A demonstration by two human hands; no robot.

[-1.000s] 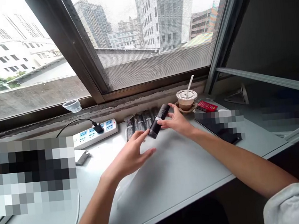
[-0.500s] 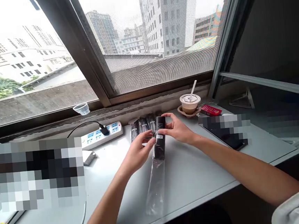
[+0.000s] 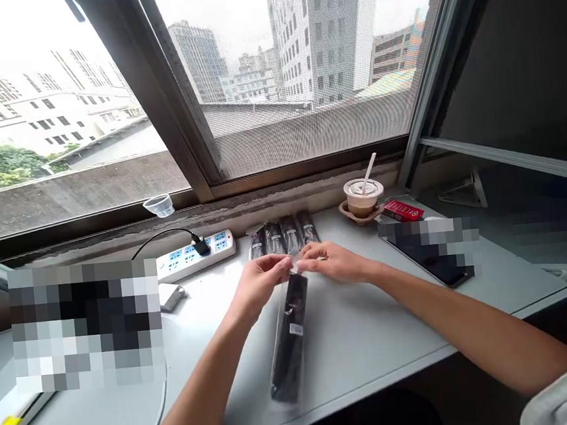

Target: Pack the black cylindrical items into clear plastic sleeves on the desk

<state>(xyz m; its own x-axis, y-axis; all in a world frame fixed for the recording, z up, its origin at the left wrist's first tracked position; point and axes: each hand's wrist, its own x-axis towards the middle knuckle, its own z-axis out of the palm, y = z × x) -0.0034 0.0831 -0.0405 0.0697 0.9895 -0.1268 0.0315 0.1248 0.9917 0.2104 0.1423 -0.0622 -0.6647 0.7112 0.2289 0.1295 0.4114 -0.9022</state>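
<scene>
A long black item (image 3: 290,344) with a small white label lies inside a clear plastic sleeve (image 3: 302,383), slanting toward the desk's front edge. At the sleeve's upper end, my left hand (image 3: 262,284) is closed, thumb and finger pinching the plastic from the left. My right hand (image 3: 335,263) pinches the same end from the right, its fingertips close to the left ones. Just beyond the hands, several similar black wrapped items (image 3: 274,238) lie side by side. What the black item is, I cannot make out.
Left of the wrapped items sits a white power strip (image 3: 224,245) with a black plug, near a grey adapter (image 3: 172,297). A lidded drink cup (image 3: 362,197) with a straw stands at the back right, near a red box (image 3: 402,210) and a dark tablet-like device (image 3: 426,253).
The black item has slid down into the lower part of the sleeve. Both hands have gone from the item to the sleeve's upper end and now sit closer together.
</scene>
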